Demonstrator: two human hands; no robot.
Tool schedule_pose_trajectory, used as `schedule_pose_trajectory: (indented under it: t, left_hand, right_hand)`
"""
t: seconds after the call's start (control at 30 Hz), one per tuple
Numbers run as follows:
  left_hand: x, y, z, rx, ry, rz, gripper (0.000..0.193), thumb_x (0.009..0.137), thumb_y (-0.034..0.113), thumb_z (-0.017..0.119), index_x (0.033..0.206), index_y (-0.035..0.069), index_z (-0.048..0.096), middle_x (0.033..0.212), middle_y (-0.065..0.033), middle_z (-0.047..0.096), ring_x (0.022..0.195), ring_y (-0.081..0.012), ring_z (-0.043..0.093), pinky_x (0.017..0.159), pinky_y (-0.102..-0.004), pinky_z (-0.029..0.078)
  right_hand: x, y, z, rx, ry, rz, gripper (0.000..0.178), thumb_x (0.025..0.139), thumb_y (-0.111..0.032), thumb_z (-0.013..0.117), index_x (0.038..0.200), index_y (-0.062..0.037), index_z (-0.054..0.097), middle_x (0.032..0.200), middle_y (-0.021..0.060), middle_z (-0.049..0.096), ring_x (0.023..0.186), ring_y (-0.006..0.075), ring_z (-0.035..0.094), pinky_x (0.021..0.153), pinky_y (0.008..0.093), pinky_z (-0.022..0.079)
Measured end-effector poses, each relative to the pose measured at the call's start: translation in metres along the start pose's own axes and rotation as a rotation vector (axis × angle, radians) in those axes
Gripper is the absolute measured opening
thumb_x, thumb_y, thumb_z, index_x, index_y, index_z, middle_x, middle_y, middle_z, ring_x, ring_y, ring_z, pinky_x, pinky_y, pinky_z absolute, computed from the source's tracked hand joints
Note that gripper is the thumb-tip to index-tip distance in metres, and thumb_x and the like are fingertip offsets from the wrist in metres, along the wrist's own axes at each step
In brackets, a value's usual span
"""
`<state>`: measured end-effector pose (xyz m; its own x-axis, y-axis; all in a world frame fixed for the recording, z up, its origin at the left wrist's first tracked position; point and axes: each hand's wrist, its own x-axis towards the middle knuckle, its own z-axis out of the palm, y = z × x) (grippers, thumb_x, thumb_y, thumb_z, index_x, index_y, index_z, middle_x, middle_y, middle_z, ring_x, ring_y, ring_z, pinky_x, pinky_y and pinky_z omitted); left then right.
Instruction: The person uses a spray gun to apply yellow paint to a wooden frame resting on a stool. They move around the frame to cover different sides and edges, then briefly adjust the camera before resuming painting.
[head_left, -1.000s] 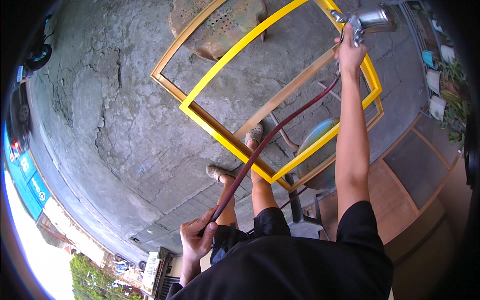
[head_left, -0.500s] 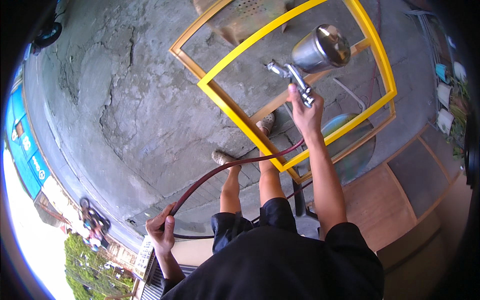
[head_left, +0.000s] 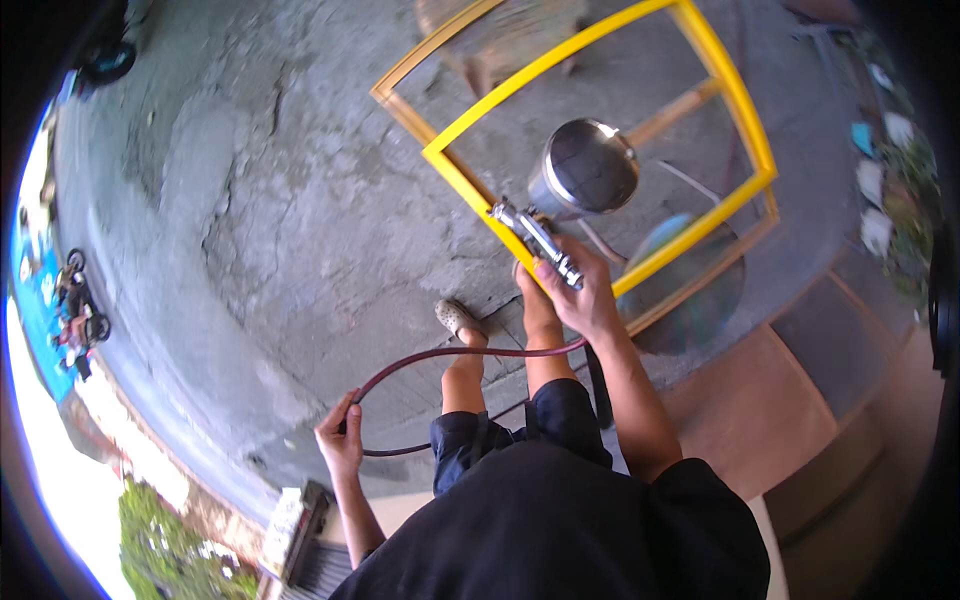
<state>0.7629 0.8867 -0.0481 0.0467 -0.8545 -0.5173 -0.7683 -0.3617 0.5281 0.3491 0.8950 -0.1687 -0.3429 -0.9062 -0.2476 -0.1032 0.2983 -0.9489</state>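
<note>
Two bare hands shared the work: the right hand (head_left: 584,292) had its fingers wrapped around the handle of a silver spray gun (head_left: 540,245), and the left hand (head_left: 341,428) had its fingers curled around a dark red hose (head_left: 450,351). The gun was held out above the concrete ground (head_left: 320,200), in front of the legs; its front end overlapped one bar of a yellow frame (head_left: 461,188) in the view, though whether the two touched could not be told. Its metal body looked hard and stiff, and its round cup (head_left: 592,168) probably made it top-heavy and apt to tip, so the handle, close under the body, seemed the best hold; the polished metal would likely have been slippery if wet. Whether the trigger was pressed could not be seen. The hose looked bendy and fairly light, safest held loosely in a wide curve, as kinks or snags on the frame seemed its main risk. The right forearm reached forward and inward from the lower right, with the gun's front aimed toward the upper left; the left forearm rose at the lower left, that hand held out to the side.
</note>
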Motion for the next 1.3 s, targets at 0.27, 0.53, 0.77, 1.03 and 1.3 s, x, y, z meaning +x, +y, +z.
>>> schedule_pose_trajectory:
  t: [0.27, 0.53, 0.77, 1.03, 1.3]
  left_hand:
    - [-0.018, -0.211, 0.083, -0.083, -0.276, 0.055, 0.029, 0.096, 0.02, 0.067, 0.117, 0.001, 0.072, 0.095, -0.0149, 0.075, 0.086, -0.02, 0.071, 0.08, -0.033, 0.055]
    - [-0.007, -0.221, 0.071, 0.185, -0.346, 0.349, 0.021, 0.091, 0.019, 0.066, 0.106, 0.007, 0.076, 0.098, -0.016, 0.074, 0.089, -0.029, 0.073, 0.082, -0.0397, 0.056]
    - [0.029, -0.244, 0.024, 0.133, -0.351, 0.288, 0.035, 0.091, 0.034, 0.067, 0.082, 0.001, 0.071, 0.06, -0.0135, 0.065, 0.054, -0.022, 0.064, 0.059, -0.0411, 0.05]
    - [0.009, -0.246, 0.004, 0.334, -0.297, 0.362, 0.051, 0.095, 0.043, 0.063, 0.073, -0.002, 0.07, 0.065, -0.0201, 0.066, 0.061, -0.0279, 0.066, 0.062, -0.0447, 0.05]
    - [-0.036, -0.24, 0.043, 0.387, -0.504, 0.236, 0.049, 0.097, 0.042, 0.058, 0.075, 0.001, 0.074, 0.073, -0.0215, 0.07, 0.07, -0.0334, 0.07, 0.069, -0.0471, 0.053]
  right_hand:
    - [-0.153, -0.115, -0.024, -0.107, 0.242, 0.061, 0.025, 0.096, -0.027, 0.068, 0.1, -0.0026, 0.063, 0.079, 0.0071, 0.063, 0.069, 0.0163, 0.059, 0.064, 0.0317, 0.046]
    - [-0.332, -0.153, 0.026, 0.093, 0.547, 0.008, 0.02, 0.098, -0.021, 0.065, 0.102, -0.0024, 0.06, 0.078, 0.0038, 0.063, 0.07, 0.0113, 0.058, 0.064, 0.0297, 0.047]
    - [-0.395, -0.186, 0.055, 0.099, 0.818, 0.038, 0.022, 0.099, -0.024, 0.065, 0.101, -0.0023, 0.066, 0.077, 0.0006, 0.062, 0.071, 0.0084, 0.058, 0.065, 0.0267, 0.046]
    - [-0.451, -0.168, 0.04, 0.091, 1.049, 0.045, 0.029, 0.099, -0.03, 0.065, 0.092, -0.0022, 0.064, 0.073, 0.0018, 0.063, 0.068, 0.0086, 0.057, 0.062, 0.0276, 0.044]
    - [-0.494, -0.161, 0.024, -0.061, 1.135, 0.021, 0.029, 0.1, -0.03, 0.064, 0.095, -0.0018, 0.064, 0.074, -0.0008, 0.059, 0.068, 0.0057, 0.05, 0.06, 0.0261, 0.042]
